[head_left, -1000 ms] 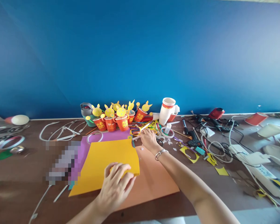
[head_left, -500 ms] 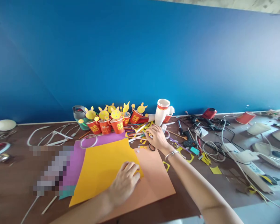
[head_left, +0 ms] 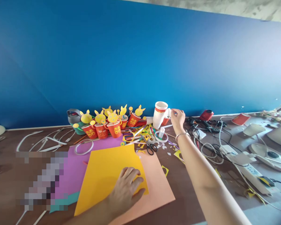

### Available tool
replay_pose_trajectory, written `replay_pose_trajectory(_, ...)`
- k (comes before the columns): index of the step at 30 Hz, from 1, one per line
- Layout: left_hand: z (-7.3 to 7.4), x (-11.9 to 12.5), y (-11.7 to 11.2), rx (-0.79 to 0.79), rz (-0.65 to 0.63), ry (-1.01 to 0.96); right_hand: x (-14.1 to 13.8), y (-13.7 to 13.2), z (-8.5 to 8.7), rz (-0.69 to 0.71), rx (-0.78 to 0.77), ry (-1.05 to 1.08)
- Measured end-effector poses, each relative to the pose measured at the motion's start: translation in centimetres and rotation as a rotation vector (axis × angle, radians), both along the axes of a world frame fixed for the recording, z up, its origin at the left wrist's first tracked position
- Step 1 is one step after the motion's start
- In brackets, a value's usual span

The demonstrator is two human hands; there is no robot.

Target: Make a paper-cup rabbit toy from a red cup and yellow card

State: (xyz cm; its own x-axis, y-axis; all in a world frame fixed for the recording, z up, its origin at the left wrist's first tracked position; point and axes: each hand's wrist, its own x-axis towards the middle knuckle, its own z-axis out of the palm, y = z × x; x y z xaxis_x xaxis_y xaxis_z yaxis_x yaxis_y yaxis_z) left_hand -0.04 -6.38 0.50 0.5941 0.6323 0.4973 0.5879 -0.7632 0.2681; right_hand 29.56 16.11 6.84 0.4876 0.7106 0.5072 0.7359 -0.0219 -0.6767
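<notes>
My left hand [head_left: 126, 189] lies flat, fingers spread, on the right part of a yellow paper sheet [head_left: 103, 175]. That sheet rests on a salmon sheet [head_left: 158, 187] and a purple sheet [head_left: 72, 168]. My right hand [head_left: 178, 118], with a bracelet at the wrist, is raised at the back of the table beside the stack of white paper cups [head_left: 159, 114]. Its fingers are curled together in a pinch; what they hold I cannot make out. Black scissors [head_left: 150, 148] lie among coloured strips below it.
Red cups with yellow bunny faces [head_left: 107, 123] stand in a row by the blue wall. Tape rolls [head_left: 160, 137], a glue gun [head_left: 206, 115], tangled cables [head_left: 213, 143], a power strip [head_left: 253, 170] and paper scraps fill the right side. White cords [head_left: 46, 140] lie at left.
My right hand left the strips near the scissors and rose to the back right, beside the white cup stack. My left hand stayed on the yellow sheet. The view shifted slightly.
</notes>
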Motion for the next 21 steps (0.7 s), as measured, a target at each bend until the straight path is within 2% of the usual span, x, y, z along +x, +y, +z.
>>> replay_pose_trajectory(3,-0.4,0.0,0.3,0.009,0.007,-0.065,1.8,4.1,0.5,-0.011,-0.165,0.041)
replay_pose_trajectory(6,-0.7,-0.1,0.5,-0.005,0.007,-0.082,1.9,5.9,0.0,-0.031,-0.249,0.060)
replay_pose_trajectory(11,-0.8,-0.4,0.7,-0.032,0.005,-0.088,2.1,5.7,-0.5,-0.062,-0.239,0.072)
replay_pose_trajectory(17,-0.8,-0.4,0.9,-0.045,-0.004,-0.088,1.9,5.7,-0.4,-0.036,-0.241,0.118)
replay_pose_trajectory(21,-0.9,-0.6,0.7,-0.048,0.004,-0.087,1.3,5.7,-0.1,-0.027,-0.145,0.192)
